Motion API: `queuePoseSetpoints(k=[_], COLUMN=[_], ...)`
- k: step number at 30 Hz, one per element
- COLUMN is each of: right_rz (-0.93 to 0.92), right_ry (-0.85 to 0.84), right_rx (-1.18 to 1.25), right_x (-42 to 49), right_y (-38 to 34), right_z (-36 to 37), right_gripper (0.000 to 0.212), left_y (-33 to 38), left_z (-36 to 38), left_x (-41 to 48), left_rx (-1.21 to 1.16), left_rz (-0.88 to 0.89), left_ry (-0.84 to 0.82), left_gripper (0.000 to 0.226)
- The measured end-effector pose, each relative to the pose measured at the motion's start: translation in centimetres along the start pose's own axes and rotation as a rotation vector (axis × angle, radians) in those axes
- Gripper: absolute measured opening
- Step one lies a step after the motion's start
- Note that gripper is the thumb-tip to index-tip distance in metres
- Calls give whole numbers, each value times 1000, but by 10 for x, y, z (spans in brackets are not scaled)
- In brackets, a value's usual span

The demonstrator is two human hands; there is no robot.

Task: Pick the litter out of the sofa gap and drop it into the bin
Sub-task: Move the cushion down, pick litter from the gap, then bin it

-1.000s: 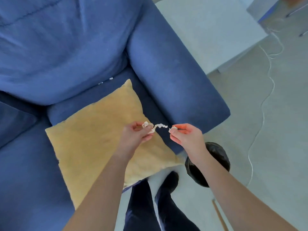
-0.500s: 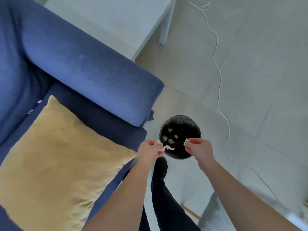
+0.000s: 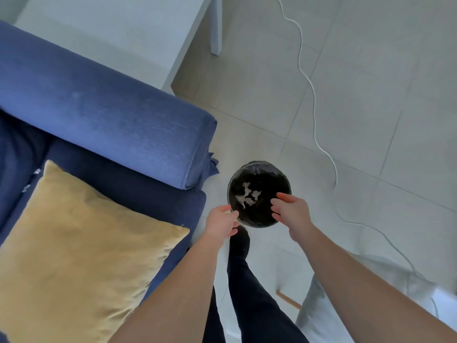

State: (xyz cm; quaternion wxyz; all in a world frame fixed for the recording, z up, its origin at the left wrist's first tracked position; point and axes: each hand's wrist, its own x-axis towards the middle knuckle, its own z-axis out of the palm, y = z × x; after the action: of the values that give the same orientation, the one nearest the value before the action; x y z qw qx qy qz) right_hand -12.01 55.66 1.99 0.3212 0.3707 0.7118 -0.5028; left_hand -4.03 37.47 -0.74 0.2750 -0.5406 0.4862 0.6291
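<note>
Lying in the black-lined bin [image 3: 259,167] are several pale scraps of litter [image 3: 247,195], seen from straight above; they are crumpled and irregular, so no clear long axis or pointing direction can be made out. The bin is round and stands on the tiled floor [image 3: 371,120], just beside the front corner of the blue sofa [image 3: 111,120] arm. No brand, label or writing can be read anywhere.

Both hands are held over the near rim of the bin. The left hand [image 3: 221,222] has its grip released — the fingers are loosely curled and nothing is seen between them. The right hand [image 3: 290,210] is likewise released, fingers spread and pointing left over the bin's mouth, with nothing held.

Half a second ago a twisted white strip was stretched between the two hands above the bin, and a small scrap was pinched in the right one; neither is in the hands now, and more pale scraps are seen inside the bin than before. The hands are also set wider apart.

A yellow cushion [image 3: 81,248] lies on the sofa seat, a white cable [image 3: 314,102] runs in curves across the floor, and a pale surface [image 3: 111,28] stands beyond the sofa arm.
</note>
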Motion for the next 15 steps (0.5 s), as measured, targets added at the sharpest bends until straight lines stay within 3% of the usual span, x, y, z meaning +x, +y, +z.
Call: queuePoseSetpoints(k=[12, 15], right_rz=[-178, -240], right_ry=[-236, -324], right_rx=[-144, -192], right_x=[-73, -96], right_y=[-52, -62], right_z=[78, 114], right_gripper=[30, 35], left_y=[26, 37], left_z=[-93, -124], left_x=[-45, -60], left_rx=[-226, -325], left_rz=[214, 265], left_ry=[215, 296], left_gripper=[35, 33])
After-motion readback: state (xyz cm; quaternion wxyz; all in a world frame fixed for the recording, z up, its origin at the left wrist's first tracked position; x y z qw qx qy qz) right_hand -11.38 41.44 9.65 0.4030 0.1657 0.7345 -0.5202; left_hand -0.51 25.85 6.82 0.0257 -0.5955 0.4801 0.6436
